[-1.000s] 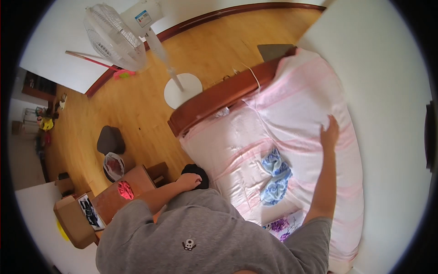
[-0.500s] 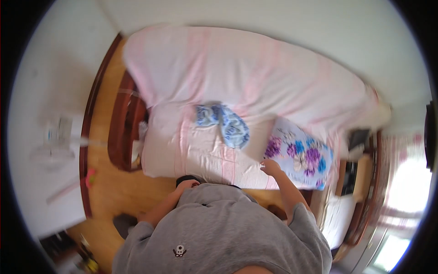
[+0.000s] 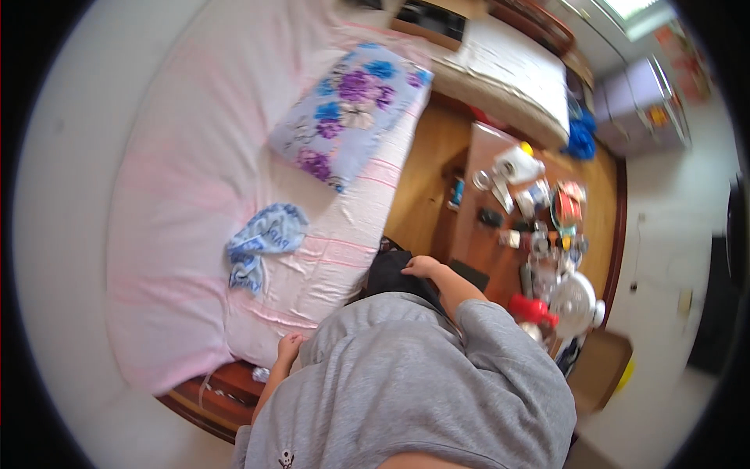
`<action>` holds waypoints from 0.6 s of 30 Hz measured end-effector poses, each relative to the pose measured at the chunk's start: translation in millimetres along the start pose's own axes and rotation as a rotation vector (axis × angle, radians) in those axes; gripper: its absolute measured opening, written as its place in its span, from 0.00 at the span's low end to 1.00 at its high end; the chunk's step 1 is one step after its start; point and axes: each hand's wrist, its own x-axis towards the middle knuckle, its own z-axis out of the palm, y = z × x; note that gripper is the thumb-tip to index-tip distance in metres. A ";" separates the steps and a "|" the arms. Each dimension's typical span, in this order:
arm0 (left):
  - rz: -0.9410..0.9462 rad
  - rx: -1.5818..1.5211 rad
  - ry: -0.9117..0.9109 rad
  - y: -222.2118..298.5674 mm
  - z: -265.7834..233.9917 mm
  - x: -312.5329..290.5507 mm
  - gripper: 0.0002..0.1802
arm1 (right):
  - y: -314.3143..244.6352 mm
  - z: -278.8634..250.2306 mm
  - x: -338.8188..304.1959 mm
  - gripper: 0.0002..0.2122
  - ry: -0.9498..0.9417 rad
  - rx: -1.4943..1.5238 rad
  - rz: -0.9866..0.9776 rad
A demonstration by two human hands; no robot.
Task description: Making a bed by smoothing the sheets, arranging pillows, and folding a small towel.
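Observation:
My left hand [image 3: 291, 346] hangs beside the sofa's seat edge, its fingers curled in with nothing seen in them. In front of my black trousers [image 3: 387, 273] is my right hand [image 3: 422, 267], fingers bent together and no object visible in them. The sofa [image 3: 176, 187] is draped in a pale pink-striped cover. Lying crumpled on its seat is a blue and white patterned cloth [image 3: 273, 230]. Farther along the seat rests a flat, light-coloured folded piece or cushion [image 3: 332, 129] with purple and blue flowers; neither hand touches it.
To my right stands a low wooden table [image 3: 476, 234] crowded with bottles, packets, a red bottle [image 3: 533, 309] and a white fan-like round object [image 3: 576, 303]. A cardboard box [image 3: 598, 367] sits beyond it. A second padded seat [image 3: 508, 78] lies ahead, near a pale lilac fridge-like cabinet [image 3: 637, 109].
My view has swung right, bringing the crowded table into sight. My right hand has come down from near the flowered piece to my trousers; my left hand has moved away from my waist.

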 end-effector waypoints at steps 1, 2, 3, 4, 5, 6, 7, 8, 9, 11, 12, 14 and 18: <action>-0.022 0.153 -0.012 1.7 -6.0 6.2 0.12 | 0.8 18.8 -6.9 0.20 0.004 0.008 0.015; -0.004 0.198 -0.045 9.3 -9.7 12.1 0.12 | 2.2 34.2 -11.3 0.21 0.007 0.012 0.025; -0.058 0.210 -0.044 18.3 -13.1 14.5 0.12 | -2.8 37.1 -23.9 0.20 0.037 0.034 0.085; -0.114 0.220 -0.037 27.4 -15.8 16.5 0.12 | 3.3 42.3 -28.4 0.20 0.054 0.071 0.104; -0.099 0.204 -0.068 43.1 -17.0 19.4 0.12 | 9.4 45.2 -33.5 0.19 0.080 0.126 0.109; -0.090 0.232 -0.078 49.1 -19.2 27.2 0.12 | 13.5 47.4 -36.5 0.19 0.102 0.174 0.105; -0.108 0.123 -0.081 53.9 -20.1 36.2 0.12 | 21.4 50.8 -35.6 0.17 0.125 0.190 0.127; -0.128 0.012 -0.087 66.8 -17.6 43.3 0.12 | 28.4 47.5 -39.1 0.15 0.154 0.189 0.159; -0.123 0.033 -0.095 79.3 -15.1 49.0 0.12 | 37.1 45.5 -38.9 0.14 0.213 0.222 0.202; -0.062 -0.020 -0.095 110.8 -0.8 57.1 0.12 | 60.8 44.1 -31.7 0.12 0.364 0.335 0.337; -0.067 0.005 -0.105 128.1 7.3 56.4 0.12 | 67.7 42.2 -29.6 0.11 0.450 0.414 0.428; -0.047 0.014 -0.150 160.2 27.1 54.6 0.12 | 96.2 52.4 -13.9 0.10 0.524 0.592 0.639; -0.091 0.093 -0.239 175.4 44.9 56.3 0.11 | 80.3 48.2 -30.5 0.18 0.439 1.684 0.987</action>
